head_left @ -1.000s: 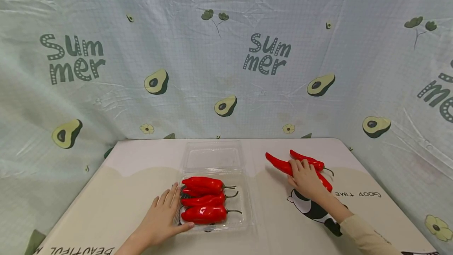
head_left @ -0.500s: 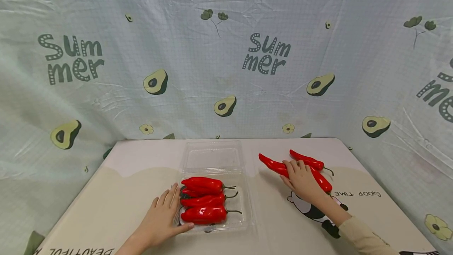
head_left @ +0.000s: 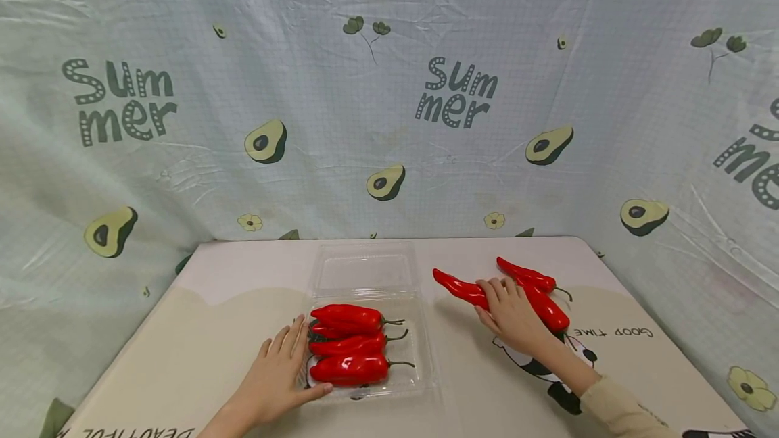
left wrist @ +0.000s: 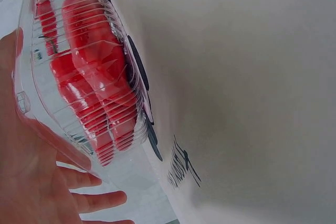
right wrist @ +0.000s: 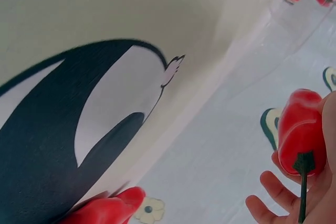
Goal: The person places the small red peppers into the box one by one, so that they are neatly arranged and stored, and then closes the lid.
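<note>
Pepper (right wrist: pixel 302 132) gripped by curled right fingers (right wrist: pixel 277 191).

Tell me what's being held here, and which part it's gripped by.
The right hand holds a red pepper by its thicker stem-side part, the tapered tip free. The left hand grips nothing, lying straight-fingered along the clear box.
</note>
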`<state>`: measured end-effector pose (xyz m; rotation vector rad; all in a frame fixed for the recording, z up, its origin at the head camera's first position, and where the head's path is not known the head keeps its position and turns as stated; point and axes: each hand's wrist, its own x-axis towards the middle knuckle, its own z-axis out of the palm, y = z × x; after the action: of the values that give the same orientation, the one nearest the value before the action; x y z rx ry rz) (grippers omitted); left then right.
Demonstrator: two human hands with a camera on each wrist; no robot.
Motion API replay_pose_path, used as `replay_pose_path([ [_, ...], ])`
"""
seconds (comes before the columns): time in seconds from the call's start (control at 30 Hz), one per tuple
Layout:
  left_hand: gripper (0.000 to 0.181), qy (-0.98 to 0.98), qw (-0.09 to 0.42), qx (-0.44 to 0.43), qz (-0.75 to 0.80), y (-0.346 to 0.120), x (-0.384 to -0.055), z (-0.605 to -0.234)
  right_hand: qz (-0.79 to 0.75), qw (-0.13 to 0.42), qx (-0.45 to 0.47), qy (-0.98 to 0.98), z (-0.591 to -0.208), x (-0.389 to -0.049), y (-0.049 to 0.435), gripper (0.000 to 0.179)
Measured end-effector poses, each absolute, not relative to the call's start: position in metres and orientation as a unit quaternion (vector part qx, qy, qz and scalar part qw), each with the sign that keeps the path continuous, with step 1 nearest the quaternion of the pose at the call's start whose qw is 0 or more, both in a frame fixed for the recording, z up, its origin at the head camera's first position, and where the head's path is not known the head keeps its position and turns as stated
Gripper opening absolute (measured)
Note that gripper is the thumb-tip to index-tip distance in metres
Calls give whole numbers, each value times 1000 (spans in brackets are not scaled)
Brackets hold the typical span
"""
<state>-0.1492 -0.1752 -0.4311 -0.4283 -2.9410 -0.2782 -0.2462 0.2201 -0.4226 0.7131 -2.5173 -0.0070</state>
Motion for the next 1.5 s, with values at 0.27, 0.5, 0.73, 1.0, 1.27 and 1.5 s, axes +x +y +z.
replay_pose_path([
  [0.27,102,-982,78,-142,-94,-176,-149,-431,-7,260,270,-927,-420,-238,211,54],
  [0.5,103,-982,76,-142,-96,-175,-150,-432,0,266,290,-919,-418,-232,202,52],
  [0.73,102,-983,74,-140,-97,-175,-149,-432,21,248,305,-919,-416,-227,194,51],
  [1.0,102,-983,71,-138,-100,-175,-148,-430,28,242,322,-915,-411,-221,184,51],
  [1.27,103,-983,70,-142,-98,-176,-150,-431,32,254,350,-901,-413,-218,176,51],
  [1.5,103,-983,72,-140,-96,-175,-148,-430,32,252,369,-894,-413,-215,168,49],
])
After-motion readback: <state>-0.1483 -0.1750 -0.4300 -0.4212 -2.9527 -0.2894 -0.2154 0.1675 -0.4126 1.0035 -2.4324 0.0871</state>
